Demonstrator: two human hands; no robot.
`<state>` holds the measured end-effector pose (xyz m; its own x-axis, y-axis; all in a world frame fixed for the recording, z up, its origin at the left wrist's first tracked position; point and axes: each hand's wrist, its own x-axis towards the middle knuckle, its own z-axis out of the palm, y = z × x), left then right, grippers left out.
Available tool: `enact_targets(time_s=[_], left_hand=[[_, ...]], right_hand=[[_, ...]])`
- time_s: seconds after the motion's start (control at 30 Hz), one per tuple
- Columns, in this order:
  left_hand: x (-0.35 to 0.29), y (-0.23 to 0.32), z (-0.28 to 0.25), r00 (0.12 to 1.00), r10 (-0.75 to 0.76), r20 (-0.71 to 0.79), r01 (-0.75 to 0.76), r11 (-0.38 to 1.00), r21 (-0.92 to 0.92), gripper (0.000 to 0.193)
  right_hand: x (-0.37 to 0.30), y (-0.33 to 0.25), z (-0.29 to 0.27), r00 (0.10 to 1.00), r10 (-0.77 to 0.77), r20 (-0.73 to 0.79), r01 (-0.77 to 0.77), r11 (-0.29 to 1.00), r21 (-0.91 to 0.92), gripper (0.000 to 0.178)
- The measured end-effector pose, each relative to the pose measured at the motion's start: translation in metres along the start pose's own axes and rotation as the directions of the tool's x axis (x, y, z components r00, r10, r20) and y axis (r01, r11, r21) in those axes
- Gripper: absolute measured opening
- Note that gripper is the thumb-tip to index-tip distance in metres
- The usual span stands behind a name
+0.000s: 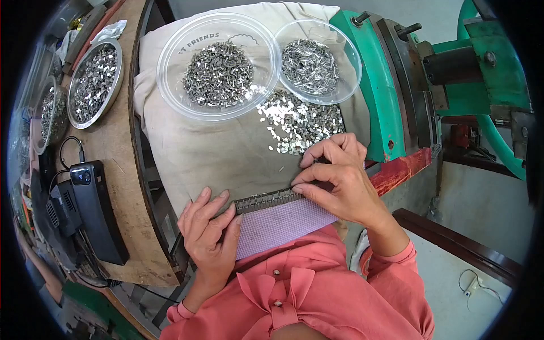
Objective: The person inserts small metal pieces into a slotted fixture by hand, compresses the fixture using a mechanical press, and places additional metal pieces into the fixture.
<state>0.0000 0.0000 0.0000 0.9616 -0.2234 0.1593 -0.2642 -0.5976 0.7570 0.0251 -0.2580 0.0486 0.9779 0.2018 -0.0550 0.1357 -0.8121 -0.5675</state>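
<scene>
A dark slotted metal bar [263, 202] lies in front of me, with small silvery pieces along its slots. It rests at the edge of a lilac woven mat [283, 225]. My left hand [208, 235] grips the bar's left end between thumb and fingers. At its right part, my right hand [340, 181] is pinched, thumb and forefinger tips together against the slots; anything between them is too small to make out. Beyond that hand, a loose pile of shiny flat metal bits [300, 122] is spread on the beige cloth [209, 153].
Behind the pile stand two clear plastic tubs of small metal parts, a larger tub [164, 79] and a smaller tub [352, 62]. A green machine [377, 85] borders the right. On the wooden table [127, 147] at left sit a metal bowl [77, 120] and a black power bank [105, 218].
</scene>
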Motion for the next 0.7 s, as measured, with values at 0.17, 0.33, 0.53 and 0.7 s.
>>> enact_targets(time_s=[0.17,0.33,0.53,0.7], left_hand=[[0.001,0.001,0.000,1.000,-0.010,0.002,0.010,1.000,-0.004,0.022],[0.001,0.001,-0.001,1.000,-0.014,0.006,0.014,1.000,-0.003,0.022],[0.001,0.001,-0.002,1.000,-0.022,0.010,0.022,1.000,0.000,0.023],[0.002,0.001,-0.001,1.000,-0.025,0.008,0.025,1.000,-0.005,0.022]], right_hand=[[0.009,-0.001,-0.003,0.999,-0.014,-0.049,0.014,1.000,-0.009,0.015],[0.019,-0.011,0.009,0.983,-0.021,-0.184,0.001,0.994,-0.109,0.012],[0.022,-0.020,0.017,0.976,-0.049,-0.214,0.006,0.980,-0.197,0.012],[0.023,-0.011,0.012,0.988,-0.030,-0.148,0.020,0.997,-0.069,0.010]])
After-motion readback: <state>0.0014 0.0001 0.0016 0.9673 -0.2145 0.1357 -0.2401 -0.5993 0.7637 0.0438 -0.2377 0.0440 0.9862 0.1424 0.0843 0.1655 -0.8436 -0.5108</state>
